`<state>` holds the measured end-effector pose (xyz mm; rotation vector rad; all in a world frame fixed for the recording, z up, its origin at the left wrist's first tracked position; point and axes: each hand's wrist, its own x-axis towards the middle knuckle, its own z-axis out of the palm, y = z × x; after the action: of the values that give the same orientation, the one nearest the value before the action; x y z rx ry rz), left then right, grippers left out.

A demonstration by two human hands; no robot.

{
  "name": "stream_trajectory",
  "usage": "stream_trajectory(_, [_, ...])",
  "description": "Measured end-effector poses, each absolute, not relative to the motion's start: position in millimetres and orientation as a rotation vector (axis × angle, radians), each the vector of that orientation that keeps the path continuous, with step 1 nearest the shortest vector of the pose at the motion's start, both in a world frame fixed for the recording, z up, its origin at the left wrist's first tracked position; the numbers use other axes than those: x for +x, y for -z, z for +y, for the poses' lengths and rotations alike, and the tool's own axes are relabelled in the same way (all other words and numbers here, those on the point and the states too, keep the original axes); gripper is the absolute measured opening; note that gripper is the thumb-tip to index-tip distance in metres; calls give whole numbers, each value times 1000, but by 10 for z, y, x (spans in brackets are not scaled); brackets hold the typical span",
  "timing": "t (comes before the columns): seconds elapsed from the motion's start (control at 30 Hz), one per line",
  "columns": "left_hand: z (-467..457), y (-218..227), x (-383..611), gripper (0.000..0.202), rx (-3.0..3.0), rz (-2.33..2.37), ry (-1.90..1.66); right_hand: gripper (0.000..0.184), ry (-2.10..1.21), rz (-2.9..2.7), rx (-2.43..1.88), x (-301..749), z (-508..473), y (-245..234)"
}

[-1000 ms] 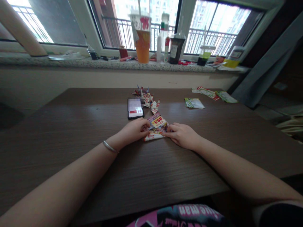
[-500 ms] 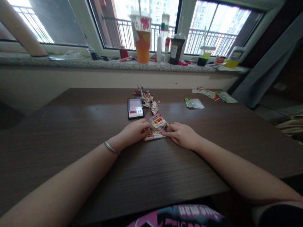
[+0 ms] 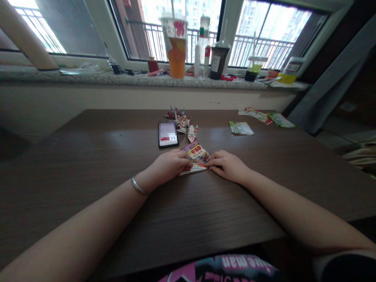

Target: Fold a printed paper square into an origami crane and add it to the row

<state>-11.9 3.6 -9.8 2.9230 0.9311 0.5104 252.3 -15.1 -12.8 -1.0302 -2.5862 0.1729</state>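
Note:
A printed paper sheet, colourful with a yellow price patch, lies on the table in front of me. Its near edge is folded up into a pale strip. My left hand holds the left side, fingertips pressed onto the fold, and a metal bangle circles that wrist. At the right corner of the fold, my right hand has its fingers closed on the paper. The thumbs are only partly visible. Just beyond the sheet, several folded paper figures sit in a cluster beside a phone with a lit screen.
A small stack of papers lies at the back right of the brown table, with more leaflets behind it. On the stone windowsill stand a tall cup of orange drink, a clear bottle and a dark cup.
My left fingers have moved slightly right along the fold. My right hand has drawn back a little to the right corner, its index finger no longer stretched over the strip.

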Motion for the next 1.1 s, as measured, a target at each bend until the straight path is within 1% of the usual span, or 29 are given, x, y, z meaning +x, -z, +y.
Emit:
stream_trajectory(0.17, [19, 53, -99, 21, 3059, 887, -400, 22, -154, -2586, -1046, 2523, -145, 140])
stream_trajectory(0.4, [-10, 18, -89, 14, 3116, 835, -270, 22, -192, -2571, -1001, 2530, -113, 167])
stream_trajectory(0.57, [-66, -27, -86, 36, 3141, 859, -189, 22, -211, -2562, -987, 2535, -103, 172])
stream_trajectory(0.63, [-93, -30, -65, 36, 3157, 877, -166, 22, -210, -2563, -990, 2535, -106, 170])
stream_trajectory(0.8, [-151, -6, 14, 27, 3164, 845, -180, 22, -213, -2567, -985, 2531, -107, 171])
stream_trajectory(0.87, [-168, -3, 31, 29, 3150, 841, -206, 22, -219, -2565, -979, 2532, -104, 172])
stream_trajectory(1.0, [-190, -16, 38, 41, 3155, 799, -213, 23, -224, -2565, -974, 2531, -102, 167])
stream_trajectory(1.1, [-203, -25, 44, 40, 3167, 798, -198, 22, -225, -2561, -979, 2526, -110, 157])
